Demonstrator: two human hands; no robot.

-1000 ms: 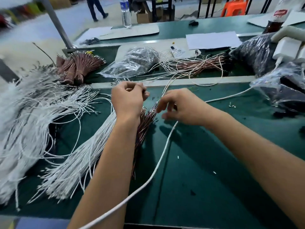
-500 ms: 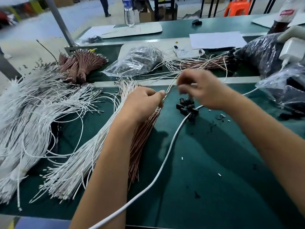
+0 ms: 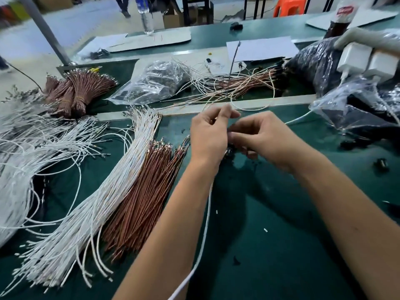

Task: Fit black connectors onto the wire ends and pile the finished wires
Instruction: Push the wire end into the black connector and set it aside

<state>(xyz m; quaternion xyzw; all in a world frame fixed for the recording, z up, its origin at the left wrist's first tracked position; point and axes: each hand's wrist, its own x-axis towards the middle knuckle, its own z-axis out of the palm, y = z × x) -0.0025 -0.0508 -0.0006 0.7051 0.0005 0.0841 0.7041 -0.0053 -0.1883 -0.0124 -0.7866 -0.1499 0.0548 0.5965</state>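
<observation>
My left hand [image 3: 208,135] is raised over the green mat and pinches thin wires [image 3: 234,105] between thumb and fingertips. Touching it, my right hand [image 3: 266,137] has its fingers curled and pinches a small black connector [image 3: 231,135], mostly hidden. A few more black connectors [image 3: 229,152] peek out under the hands. Left of my left hand lie a fanned bundle of white wires [image 3: 121,174] and a bundle of copper-coloured wires [image 3: 149,191]. A loose pile of wires [image 3: 240,85] lies beyond the pale strip.
A thick white cable [image 3: 205,224] crosses the mat under my hands toward white chargers [image 3: 365,59]. Plastic bags [image 3: 155,81] sit at the back and right. Tied copper bundles [image 3: 75,89] and a big white wire heap [image 3: 32,144] fill the left. A stray connector [image 3: 381,164] lies right.
My right hand dropped from above the connectors to beside my left hand. My left hand rose and moved right with the wires. The camera view shifted, baring more of the wire bundles.
</observation>
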